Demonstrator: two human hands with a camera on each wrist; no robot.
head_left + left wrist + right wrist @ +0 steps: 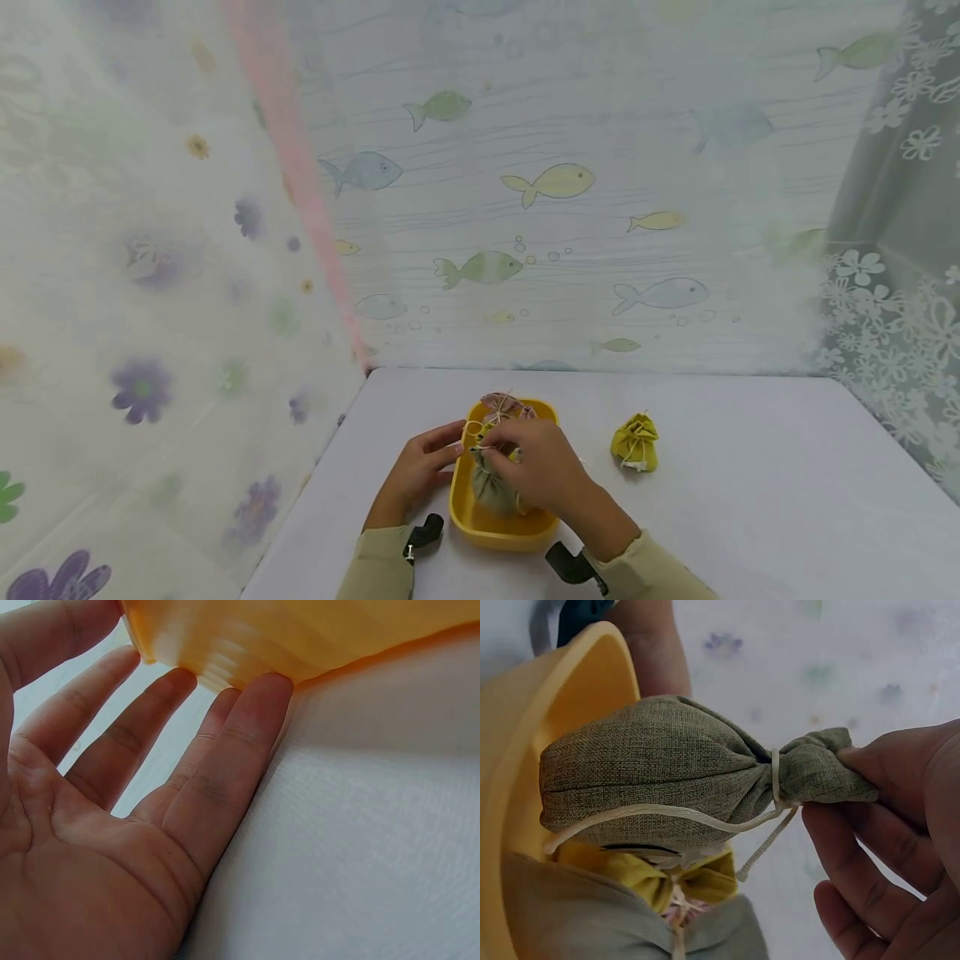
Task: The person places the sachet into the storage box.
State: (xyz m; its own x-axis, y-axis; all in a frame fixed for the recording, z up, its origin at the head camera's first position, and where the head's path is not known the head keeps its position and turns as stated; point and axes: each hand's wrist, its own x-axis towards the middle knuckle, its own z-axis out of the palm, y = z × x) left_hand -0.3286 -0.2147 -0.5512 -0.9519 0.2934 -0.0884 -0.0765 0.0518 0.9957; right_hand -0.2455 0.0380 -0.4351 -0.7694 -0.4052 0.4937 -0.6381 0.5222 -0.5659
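Observation:
My right hand (543, 467) pinches the gathered neck of a grey-green cloth drawstring pouch (652, 772) between thumb and fingers. A cream cord is tied round the pouch's neck, and its ends hang loose. The pouch is over the yellow plastic tub (502, 542), lying on its side in the right wrist view. My left hand (112, 847) touches the tub's outer left wall with nearly straight fingertips. Inside the tub are a pinkish pouch (501, 406), a yellow pouch (645, 877) and a grey pouch (577, 915), each partly hidden.
Right of the tub, another yellow drawstring pouch (635, 443) stands on the white-covered table (750, 500). Behind the table hangs a fish-print curtain (555, 250), and a flower-print one (150, 333) hangs at the left. Black wrist-camera mounts sit by both sleeves.

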